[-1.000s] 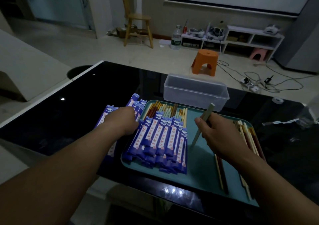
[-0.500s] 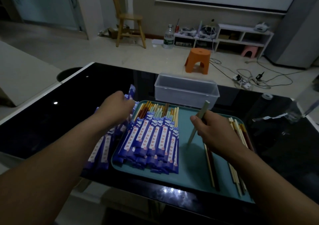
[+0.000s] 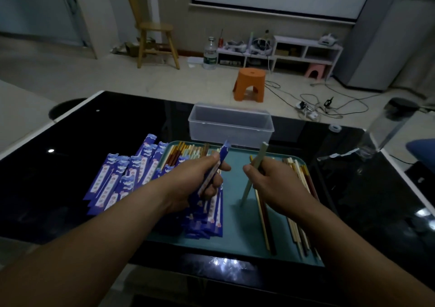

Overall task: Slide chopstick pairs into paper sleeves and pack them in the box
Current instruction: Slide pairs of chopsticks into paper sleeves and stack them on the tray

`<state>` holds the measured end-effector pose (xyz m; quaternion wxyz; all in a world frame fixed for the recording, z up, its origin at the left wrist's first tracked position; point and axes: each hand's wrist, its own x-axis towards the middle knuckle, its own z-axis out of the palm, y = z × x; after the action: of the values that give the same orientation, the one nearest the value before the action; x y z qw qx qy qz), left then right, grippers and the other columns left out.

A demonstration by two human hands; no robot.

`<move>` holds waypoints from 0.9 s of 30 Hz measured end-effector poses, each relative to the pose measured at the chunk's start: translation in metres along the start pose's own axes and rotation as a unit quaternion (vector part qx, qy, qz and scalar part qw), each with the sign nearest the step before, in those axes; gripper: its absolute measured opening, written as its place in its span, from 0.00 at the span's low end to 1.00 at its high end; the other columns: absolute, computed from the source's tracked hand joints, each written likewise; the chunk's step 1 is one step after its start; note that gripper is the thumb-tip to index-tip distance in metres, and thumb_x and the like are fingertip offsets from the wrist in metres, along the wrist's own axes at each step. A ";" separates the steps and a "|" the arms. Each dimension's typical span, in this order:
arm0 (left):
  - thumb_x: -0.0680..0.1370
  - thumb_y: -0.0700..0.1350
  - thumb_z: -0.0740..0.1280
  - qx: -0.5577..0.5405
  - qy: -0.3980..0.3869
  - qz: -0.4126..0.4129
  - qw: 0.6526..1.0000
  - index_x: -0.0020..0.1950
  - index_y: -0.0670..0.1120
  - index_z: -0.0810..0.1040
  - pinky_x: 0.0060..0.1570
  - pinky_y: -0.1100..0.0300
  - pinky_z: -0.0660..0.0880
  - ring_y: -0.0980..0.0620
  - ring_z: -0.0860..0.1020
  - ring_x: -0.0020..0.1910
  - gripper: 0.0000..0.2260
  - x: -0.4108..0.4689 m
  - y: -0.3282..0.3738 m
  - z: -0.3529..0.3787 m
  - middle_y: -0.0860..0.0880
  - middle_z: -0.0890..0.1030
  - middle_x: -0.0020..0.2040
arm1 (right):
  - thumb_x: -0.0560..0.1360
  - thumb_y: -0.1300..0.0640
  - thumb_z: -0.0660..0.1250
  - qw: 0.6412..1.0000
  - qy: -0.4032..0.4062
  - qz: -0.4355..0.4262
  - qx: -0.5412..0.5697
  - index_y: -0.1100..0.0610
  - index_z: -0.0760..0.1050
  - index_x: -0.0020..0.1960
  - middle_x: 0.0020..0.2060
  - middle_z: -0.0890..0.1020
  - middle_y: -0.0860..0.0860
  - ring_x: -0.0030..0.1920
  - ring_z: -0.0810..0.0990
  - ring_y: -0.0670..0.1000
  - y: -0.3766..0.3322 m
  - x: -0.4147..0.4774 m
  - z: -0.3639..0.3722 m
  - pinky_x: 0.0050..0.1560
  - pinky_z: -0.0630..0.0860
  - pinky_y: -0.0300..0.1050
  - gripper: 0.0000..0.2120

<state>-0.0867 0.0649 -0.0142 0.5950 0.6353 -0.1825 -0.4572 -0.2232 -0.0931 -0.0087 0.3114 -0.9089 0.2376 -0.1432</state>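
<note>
Head view: the left hand (image 3: 197,183) is raised over the teal tray (image 3: 235,226), its fingers curled round a single blue paper sleeve (image 3: 223,153) with the thumb pressed on top. The sleeve is tilted, its far end pointing up and away toward the clear plastic box (image 3: 230,125). Beside it, apart from it, the right hand (image 3: 276,184) grips the pale green chopsticks (image 3: 261,153) between thumb and curled fingers. They lean steeply, upper end toward the box and lower tip down near the tray's bare middle; whether that tip touches the tray cannot be told, nor whether it is one stick or two held tight together.

The tray lies on a black glass table (image 3: 94,130), and the box stands just behind the tray's far edge. A stack of sleeved chopsticks (image 3: 207,222) covers the tray's left part under the left forearm, with brown and pale stick ends showing at its far end. A spread of blue sleeves (image 3: 117,179) lies on the table just left of the tray. Loose chopsticks (image 3: 299,172) lie along the tray's right side, and a brown and gold pair (image 3: 266,226) lies nearer the middle.

On the floor beyond are an orange stool (image 3: 250,84), a wooden chair (image 3: 156,43) and a water bottle (image 3: 210,53).
</note>
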 end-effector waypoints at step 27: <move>0.84 0.54 0.65 0.429 0.023 0.231 0.873 0.58 0.57 0.74 0.36 0.59 0.68 0.62 0.74 0.35 0.05 -0.014 -0.007 0.002 0.57 0.77 0.39 | 0.85 0.49 0.61 0.895 0.065 0.117 0.425 0.59 0.77 0.53 0.33 0.78 0.50 0.31 0.74 0.47 0.009 0.015 -0.029 0.34 0.69 0.43 0.13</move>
<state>-0.0977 0.0757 -0.0154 0.3568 0.7782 -0.4887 -0.1683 -0.2256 -0.1217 0.0090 0.6663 -0.6443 0.2781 -0.2522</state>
